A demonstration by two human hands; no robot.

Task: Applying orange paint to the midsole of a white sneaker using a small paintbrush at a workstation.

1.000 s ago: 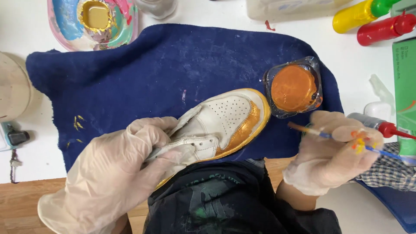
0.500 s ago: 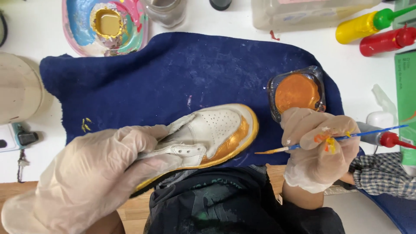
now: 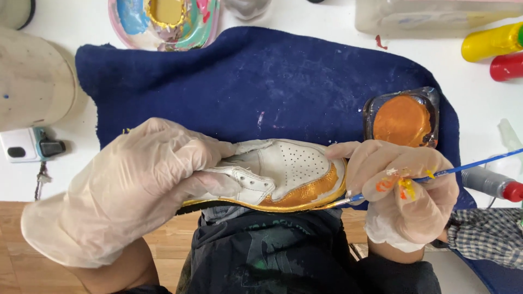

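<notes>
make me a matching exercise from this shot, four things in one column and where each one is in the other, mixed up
Things:
1. white perforated leather sneaker with gold-painted edge
2. clear square tub of orange-gold paint
3. thin blue-handled paintbrush
4. round paint-smeared mixing palette

Places:
A. far edge of the dark blue towel, top left
B. gripped in the gloved right hand
C. steadied by the gloved left hand
D. on the towel's right side, beyond the right hand

Pairs: 1-C, 2-D, 3-B, 4-A
</notes>
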